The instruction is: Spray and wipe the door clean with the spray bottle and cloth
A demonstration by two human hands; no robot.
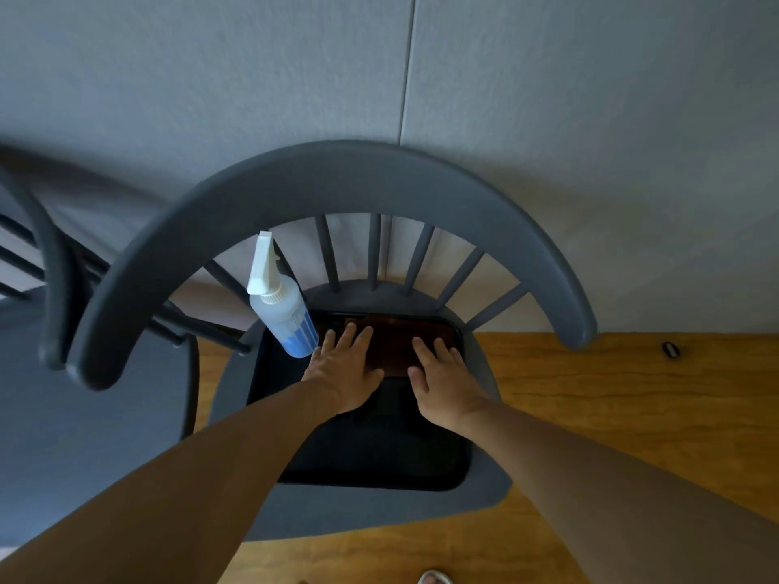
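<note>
Head view: left hand (343, 366) and right hand (442, 379), fingers straight, flat on dark brown folded cloth (392, 345) atop black seat cushion (379, 440) of grey spindle-back chair (337, 179). Clear blue-liquid spray bottle (282, 307) upright beside left hand. Cloth partly covered, edges indistinct.

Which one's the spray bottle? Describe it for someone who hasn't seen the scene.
Find the dark grey chair against the wall. On the left of its black seat cushion stands the spray bottle, beside the left hand. It is the only translucent item: white trigger head, blue liquid at the bottom.
</note>
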